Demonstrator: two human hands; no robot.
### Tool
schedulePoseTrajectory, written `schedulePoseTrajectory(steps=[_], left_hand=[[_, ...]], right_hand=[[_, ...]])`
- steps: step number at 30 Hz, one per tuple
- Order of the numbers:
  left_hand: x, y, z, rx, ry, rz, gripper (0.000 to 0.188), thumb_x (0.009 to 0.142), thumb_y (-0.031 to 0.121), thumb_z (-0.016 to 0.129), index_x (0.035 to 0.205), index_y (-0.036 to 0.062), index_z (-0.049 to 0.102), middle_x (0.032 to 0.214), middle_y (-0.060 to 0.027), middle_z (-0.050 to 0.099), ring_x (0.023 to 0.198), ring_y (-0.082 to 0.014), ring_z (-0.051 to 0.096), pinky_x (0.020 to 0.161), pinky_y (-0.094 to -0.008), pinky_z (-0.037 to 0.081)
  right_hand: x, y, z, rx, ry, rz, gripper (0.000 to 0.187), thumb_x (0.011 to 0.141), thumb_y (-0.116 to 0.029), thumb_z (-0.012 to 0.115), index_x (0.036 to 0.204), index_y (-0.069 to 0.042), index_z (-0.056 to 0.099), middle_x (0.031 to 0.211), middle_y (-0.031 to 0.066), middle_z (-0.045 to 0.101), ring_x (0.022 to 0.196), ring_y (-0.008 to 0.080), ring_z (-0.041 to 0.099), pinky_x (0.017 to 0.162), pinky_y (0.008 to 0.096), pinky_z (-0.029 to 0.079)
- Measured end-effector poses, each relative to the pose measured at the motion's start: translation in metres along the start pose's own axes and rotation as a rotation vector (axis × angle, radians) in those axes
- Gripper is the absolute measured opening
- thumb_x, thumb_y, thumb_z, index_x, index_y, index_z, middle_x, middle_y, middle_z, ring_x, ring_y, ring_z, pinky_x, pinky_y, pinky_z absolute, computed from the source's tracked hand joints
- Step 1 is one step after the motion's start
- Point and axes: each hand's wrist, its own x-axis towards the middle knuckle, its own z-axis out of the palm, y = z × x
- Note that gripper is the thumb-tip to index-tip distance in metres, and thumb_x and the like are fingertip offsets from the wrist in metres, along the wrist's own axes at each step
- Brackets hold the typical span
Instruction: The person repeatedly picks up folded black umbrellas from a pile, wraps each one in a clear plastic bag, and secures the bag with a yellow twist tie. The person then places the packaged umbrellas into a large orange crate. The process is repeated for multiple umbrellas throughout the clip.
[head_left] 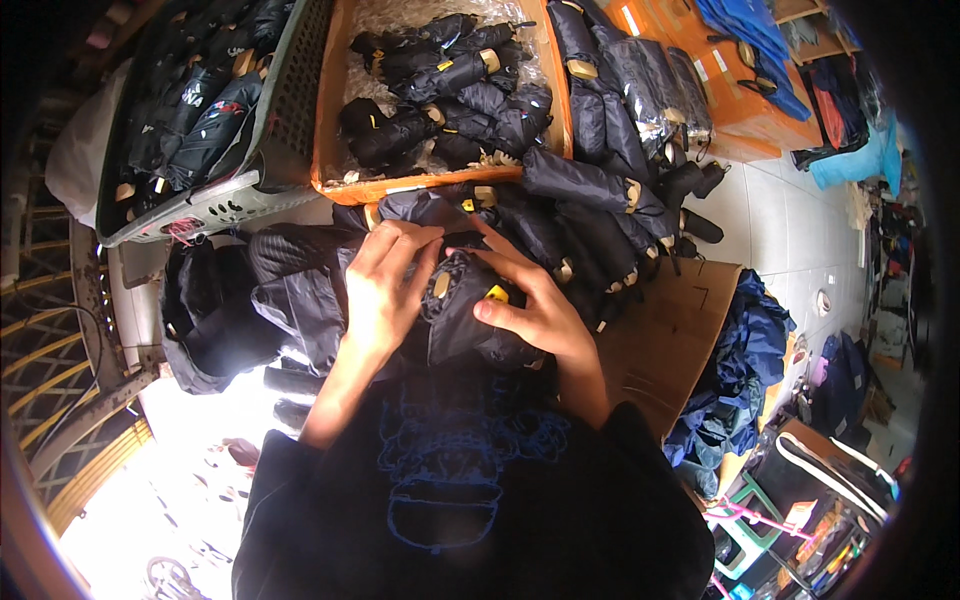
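Note:
A black folding umbrella with a yellow tag is in front of my chest, its fabric loosely bunched. My right hand grips it from the right, the thumb pressed near the yellow tag and the fingers round the far side. On the left, my left hand has its fingers bent together, pinching the umbrella's fabric at the top; the fingertips are partly hidden. Loose black umbrella fabric lies beside my left wrist. Several rolled black umbrellas are heaped beyond my right hand.
Ahead stands an orange-edged box holding rolled umbrellas. To its left is a grey plastic crate packed with more. A cardboard sheet and dark blue fabric lie at right, near a green stool. A rattan chair is at left.

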Motion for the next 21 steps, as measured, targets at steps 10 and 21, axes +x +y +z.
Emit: schedulePoseTrajectory(steps=[10,21], left_hand=[[-0.01,0.007,0.01,-0.026,0.046,-0.027,0.023,0.075,-0.008,0.074,0.096,0.0015,0.071,0.088,-0.0081,0.065,0.077,-0.0185,0.065,0.071,-0.0292,0.052],[-0.028,-0.002,0.009,-0.6,-0.098,-0.519,0.015,0.086,0.0,0.071,0.101,-0.0005,0.07,0.09,-0.0069,0.068,0.083,-0.0099,0.063,0.075,-0.0243,0.05]], right_hand=[[-0.006,-0.001,0.003,-0.089,0.144,0.072,0.056,0.084,-0.026,0.073,0.126,0.006,0.056,0.138,0.0258,0.05,0.126,0.0312,0.053,0.103,0.0372,0.04],[-0.009,0.005,0.011,-0.215,0.119,0.057,0.061,0.081,-0.028,0.077,0.126,0.008,0.055,0.127,0.0227,0.059,0.111,0.0366,0.061,0.094,0.0361,0.047]])
